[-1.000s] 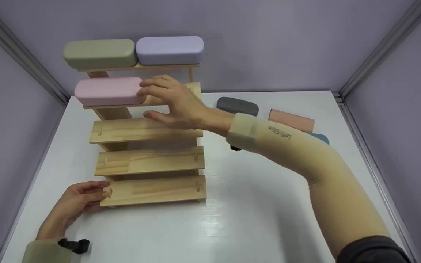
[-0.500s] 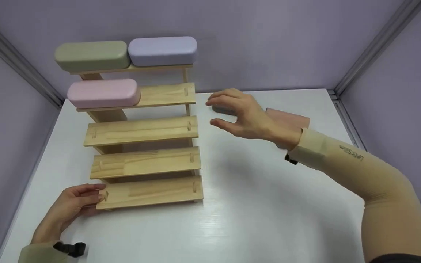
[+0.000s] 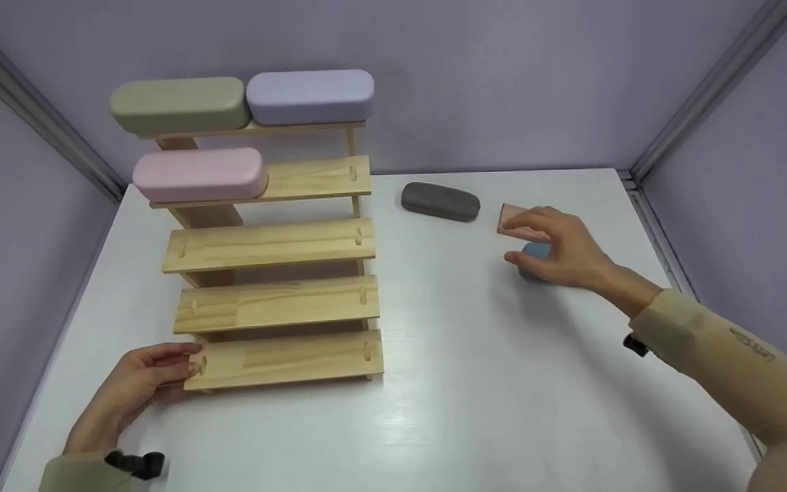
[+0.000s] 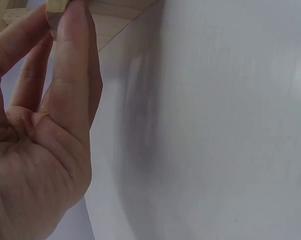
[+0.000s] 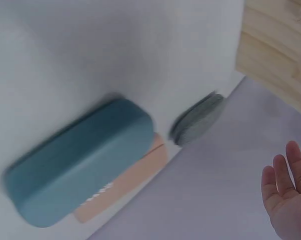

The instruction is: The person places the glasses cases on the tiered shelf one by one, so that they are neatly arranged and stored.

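Note:
A wooden tiered display stand stands on the left. My left hand pinches the left end of its lowest board; in the left wrist view the thumb and fingers meet on the wooden corner. Over the blue glasses case, my right hand hovers with fingers spread and nothing held, partly covering it. The right wrist view shows this blue case whole, apart from the fingers. Behind it lies a salmon-pink case, partly hidden by the hand. A dark grey glasses case lies nearer the stand.
On the top tier sit a green case and a lavender case side by side. A pink case occupies the left half of the second tier. The white table is bounded by pale purple walls.
My right hand has moved away from the pink case on the second tier, rightward to above the blue case. The left hand keeps its pinch on the lowest board.

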Available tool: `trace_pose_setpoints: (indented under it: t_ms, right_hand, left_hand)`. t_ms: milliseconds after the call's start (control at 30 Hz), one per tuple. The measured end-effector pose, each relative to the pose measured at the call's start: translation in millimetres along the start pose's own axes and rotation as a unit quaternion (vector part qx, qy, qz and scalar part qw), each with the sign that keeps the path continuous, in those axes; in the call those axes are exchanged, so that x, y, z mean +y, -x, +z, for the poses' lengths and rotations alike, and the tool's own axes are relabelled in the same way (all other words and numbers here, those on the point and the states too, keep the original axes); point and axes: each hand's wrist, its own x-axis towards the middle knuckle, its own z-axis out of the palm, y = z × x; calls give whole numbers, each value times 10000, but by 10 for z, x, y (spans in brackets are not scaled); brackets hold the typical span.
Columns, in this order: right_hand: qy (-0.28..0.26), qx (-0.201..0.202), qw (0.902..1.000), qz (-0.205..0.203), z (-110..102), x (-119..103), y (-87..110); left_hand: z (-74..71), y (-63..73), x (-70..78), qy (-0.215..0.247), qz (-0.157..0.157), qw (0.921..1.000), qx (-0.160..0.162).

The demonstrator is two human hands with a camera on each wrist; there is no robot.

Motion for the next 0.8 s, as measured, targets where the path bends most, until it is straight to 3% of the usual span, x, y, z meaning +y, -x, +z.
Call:
trace_pose_setpoints:
  t_ms: [200,433,800]
  right_hand:
    - [404,-149,9981,451,-42,469,404]
    - [672,-108,9933,935,-75,817,746]
    - [776,-170,9839,1601,-29,1101,974]
  left_hand:
    - [-4,-20,-8,-110,10,9999,44]
    - [16,-29,-2,-266,74,9996,66]
    - [5,12,-1,-189,131,9997,75]
